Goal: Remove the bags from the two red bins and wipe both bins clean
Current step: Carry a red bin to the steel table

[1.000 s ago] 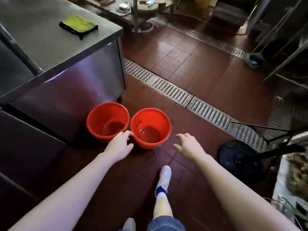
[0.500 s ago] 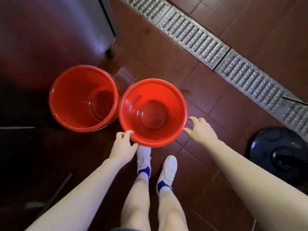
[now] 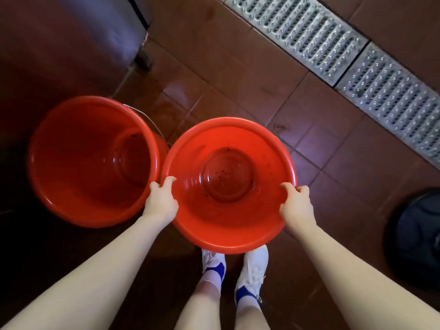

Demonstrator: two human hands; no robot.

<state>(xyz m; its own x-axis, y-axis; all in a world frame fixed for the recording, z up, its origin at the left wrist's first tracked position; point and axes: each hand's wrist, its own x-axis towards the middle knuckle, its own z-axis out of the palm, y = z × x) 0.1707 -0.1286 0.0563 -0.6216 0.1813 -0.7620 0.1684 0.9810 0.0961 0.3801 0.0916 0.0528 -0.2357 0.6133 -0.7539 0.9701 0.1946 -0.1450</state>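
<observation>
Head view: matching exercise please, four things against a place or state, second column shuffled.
1. left bin
2. right bin
3. drain grate
4. shoes

A. metal, crossing the floor at upper right
B. white, just below the near rim of a bin
C. wire handle showing at its rim
D. rim gripped by left hand and right hand

Pairs: 1-C, 2-D, 3-A, 4-B

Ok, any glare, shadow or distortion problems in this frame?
Head view: lower left is in deep shadow; soft glare on the floor tiles and inside the left bin; the right bin, gripped by the left hand and right hand, is sharp, specks visible; forearms stretched by the wide lens.
</observation>
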